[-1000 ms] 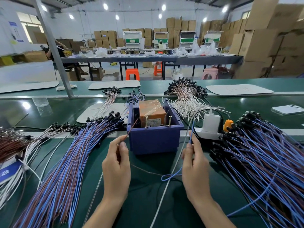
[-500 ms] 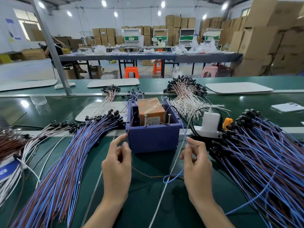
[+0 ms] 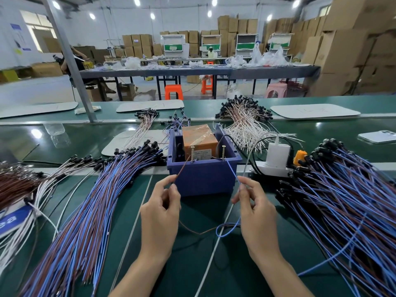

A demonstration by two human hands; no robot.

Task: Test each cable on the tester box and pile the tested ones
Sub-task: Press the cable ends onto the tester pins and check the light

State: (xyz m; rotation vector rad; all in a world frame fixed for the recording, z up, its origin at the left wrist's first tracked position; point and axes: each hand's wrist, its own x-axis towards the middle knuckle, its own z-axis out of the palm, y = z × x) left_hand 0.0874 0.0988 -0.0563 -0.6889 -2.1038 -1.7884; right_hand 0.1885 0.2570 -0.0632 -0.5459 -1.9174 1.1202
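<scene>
- Tester box [image 3: 203, 181]: blue plastic tub, on the green desk [image 3: 192, 273] at 12 o'clock from both hands. An orange block [image 3: 198, 137] sits inside it.
- Two screws stand upright at the box's near rim: left screw [image 3: 192, 152], right screw [image 3: 223, 151].
- Left hand [image 3: 160, 213]: thumb and forefinger clamped on the brown end of the cable [image 3: 194, 232]. That strand runs up toward 1 o'clock and ends at the foot of the left screw.
- Right hand [image 3: 255, 213]: thumb and forefinger clamped on the blue end of the same cable. That strand runs up toward 11 o'clock to the foot of the right screw.
- The cable's slack sags on the desk between the wrists, with a small blue loop at the right.
- Big fan of blue-brown cables [image 3: 85, 211] at 9 o'clock of the box, a second heap [image 3: 347, 200] at 3 o'clock.
- White charger [image 3: 277, 152] on a power strip just beside the box at 3 o'clock.
- White-brown bundle [image 3: 242, 123] behind the box at 1 o'clock.
- Phone [image 3: 378, 137] on the desk, far right.
</scene>
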